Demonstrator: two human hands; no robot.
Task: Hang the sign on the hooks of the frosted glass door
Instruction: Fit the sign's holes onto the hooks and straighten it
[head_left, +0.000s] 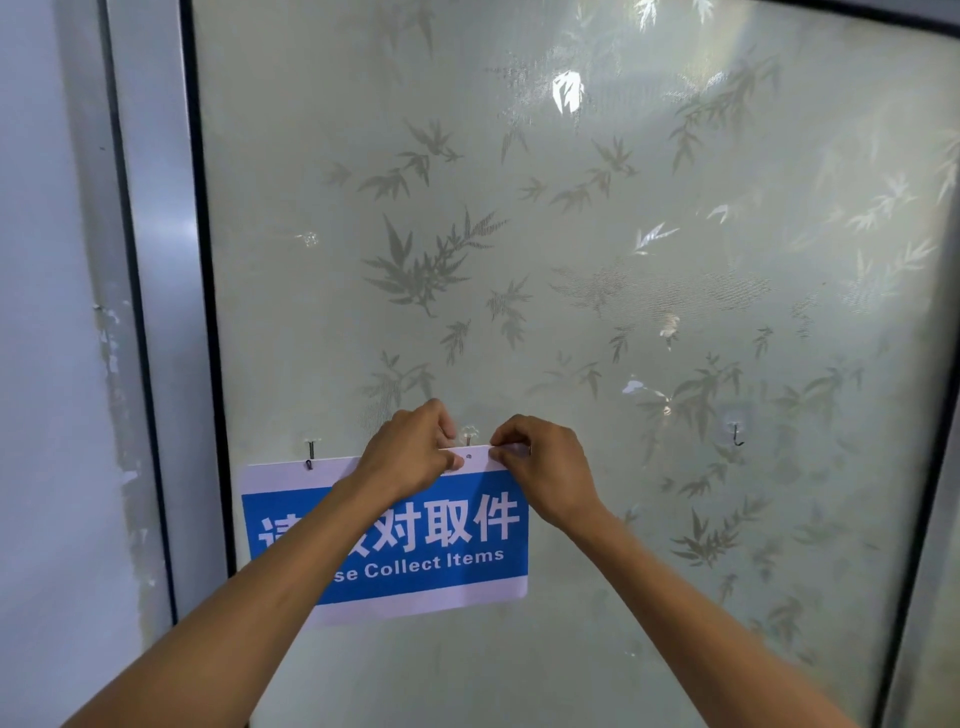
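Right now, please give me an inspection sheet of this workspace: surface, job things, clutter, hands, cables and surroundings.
Surface: frosted glass door with a bamboo leaf pattern, upright, in a dark frame.
Job's things: blue and white sign, its left hole already on the left hook; its right hole sits just below the middle hook, not yet on it. A third hook further right is bare.
Clutter: nothing seen.
Hands: left hand and right hand both pinch the sign's top edge, either side of the right hole.
Cables: nothing seen.
Surroundings: grey metal door post; wall with peeling paint.
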